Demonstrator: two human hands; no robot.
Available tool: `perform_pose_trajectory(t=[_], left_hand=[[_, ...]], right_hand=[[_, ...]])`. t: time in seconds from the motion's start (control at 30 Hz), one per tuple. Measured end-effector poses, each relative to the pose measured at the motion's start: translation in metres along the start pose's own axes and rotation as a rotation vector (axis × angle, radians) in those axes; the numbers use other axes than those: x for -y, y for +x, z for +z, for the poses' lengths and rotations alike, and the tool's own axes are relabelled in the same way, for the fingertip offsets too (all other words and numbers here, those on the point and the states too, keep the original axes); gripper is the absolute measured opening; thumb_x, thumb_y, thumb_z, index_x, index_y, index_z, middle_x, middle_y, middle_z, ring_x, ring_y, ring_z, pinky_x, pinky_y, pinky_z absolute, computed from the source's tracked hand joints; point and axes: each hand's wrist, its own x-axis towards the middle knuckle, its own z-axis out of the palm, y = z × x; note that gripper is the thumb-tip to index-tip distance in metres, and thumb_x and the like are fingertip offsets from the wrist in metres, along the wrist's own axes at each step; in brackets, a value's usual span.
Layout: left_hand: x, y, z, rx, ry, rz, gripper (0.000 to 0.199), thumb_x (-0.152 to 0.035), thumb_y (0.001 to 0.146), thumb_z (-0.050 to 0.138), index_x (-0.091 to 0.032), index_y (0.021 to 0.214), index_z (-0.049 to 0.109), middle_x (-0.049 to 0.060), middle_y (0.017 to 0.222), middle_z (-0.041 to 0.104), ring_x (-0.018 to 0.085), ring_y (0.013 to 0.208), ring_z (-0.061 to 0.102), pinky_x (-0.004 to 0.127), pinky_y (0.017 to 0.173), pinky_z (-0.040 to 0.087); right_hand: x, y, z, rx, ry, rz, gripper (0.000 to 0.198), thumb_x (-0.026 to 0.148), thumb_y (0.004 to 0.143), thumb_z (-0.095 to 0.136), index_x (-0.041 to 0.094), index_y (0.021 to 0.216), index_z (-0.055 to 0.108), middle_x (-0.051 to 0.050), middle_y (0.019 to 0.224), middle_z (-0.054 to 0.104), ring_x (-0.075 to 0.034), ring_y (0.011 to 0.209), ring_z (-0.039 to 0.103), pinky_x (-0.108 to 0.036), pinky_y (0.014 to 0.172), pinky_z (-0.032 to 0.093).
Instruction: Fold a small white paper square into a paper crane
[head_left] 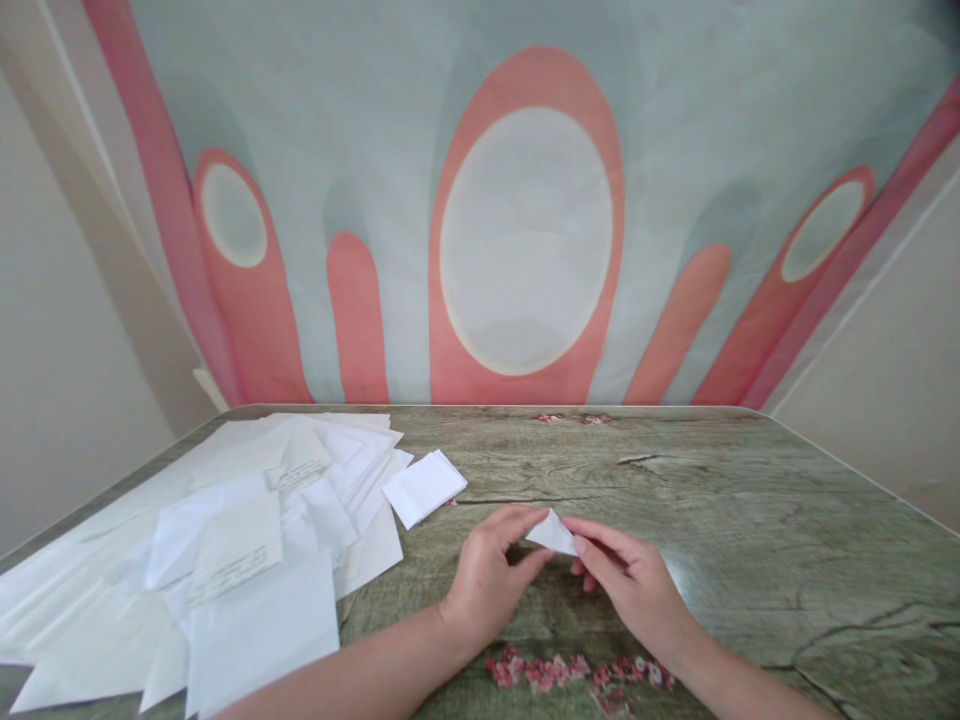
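Note:
A small white piece of folded paper [553, 534], triangular in outline, is held between my two hands just above the table. My left hand [491, 570] grips its left side, with the index finger along the top and the thumb below. On the right edge, my right hand [626, 570] pinches the paper between thumb and fingers. Some of the right fingers are partly hidden behind the paper. Beyond my left hand lies a small stack of folded white paper [424, 488].
A wide, loose pile of white and cream paper sheets [262, 630] covers the table's left side, a few with printed lines. The wood-patterned table [750, 500] has pink flower prints [544, 670] near its front. A painted backdrop [525, 240] rises behind the far edge.

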Motion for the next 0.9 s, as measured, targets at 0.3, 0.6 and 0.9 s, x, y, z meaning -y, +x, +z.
perform_pose_trajectory(t=[0.3, 0.6, 0.9], left_hand=[[-0.0034, 0.0001, -0.0013, 0.047, -0.063, 0.047, 0.036, -0.017, 0.075, 0.063, -0.027, 0.110, 0.062, 0.004, 0.111, 0.059, 0.018, 0.105, 0.054, 0.032, 0.093, 0.042], [-0.0076, -0.0014, -0.0014, 0.155, -0.143, 0.034, 0.042, -0.021, 0.079, 0.060, -0.026, 0.121, 0.054, 0.006, 0.127, 0.050, 0.019, 0.119, 0.044, 0.034, 0.100, 0.037], [-0.0039, 0.0013, 0.0009, 0.085, -0.157, 0.007, 0.031, -0.018, 0.088, 0.043, -0.023, 0.114, 0.059, 0.006, 0.116, 0.058, 0.017, 0.109, 0.052, 0.032, 0.097, 0.040]], right_hand=[[0.0047, -0.0037, 0.0021, 0.026, -0.009, -0.039, 0.035, 0.036, 0.080, 0.056, 0.018, 0.109, 0.063, -0.007, 0.086, 0.068, -0.018, 0.069, 0.062, -0.028, 0.056, 0.052], [0.0027, -0.0039, 0.0018, -0.008, -0.077, -0.103, 0.032, 0.034, 0.082, 0.054, 0.021, 0.110, 0.063, -0.006, 0.091, 0.067, -0.014, 0.062, 0.060, -0.025, 0.053, 0.051], [-0.0008, -0.0026, 0.0019, -0.026, -0.125, -0.112, 0.032, 0.034, 0.082, 0.054, 0.021, 0.110, 0.062, -0.004, 0.078, 0.066, -0.015, 0.060, 0.060, -0.025, 0.052, 0.052]])
